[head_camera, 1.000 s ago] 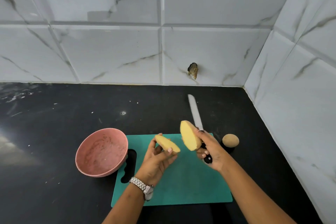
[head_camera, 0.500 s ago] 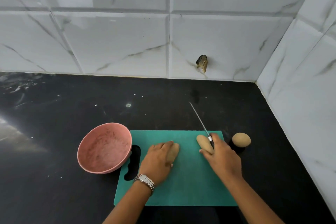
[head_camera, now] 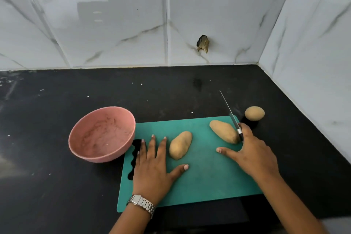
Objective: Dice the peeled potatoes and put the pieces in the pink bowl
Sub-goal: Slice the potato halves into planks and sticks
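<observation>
Potato halves, left one (head_camera: 180,144) and right one (head_camera: 224,131), lie on teal cutting board (head_camera: 205,176), whose near-right corner is hidden by a forearm. Pink bowl (head_camera: 98,157) at board's left edge. Left hand (head_camera: 153,167) flat, fingers spread. Right hand (head_camera: 254,152) clasps knife (head_camera: 230,114), handle mostly hidden. Small potato (head_camera: 254,113) off-board.

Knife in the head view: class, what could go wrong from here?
1. The right hand grips the knife close to the blade's base, beside a potato half; a slip might nick a finger.
2. The small potato perches on a dark object beside the cutting board; a nudge might roll it off.
</observation>
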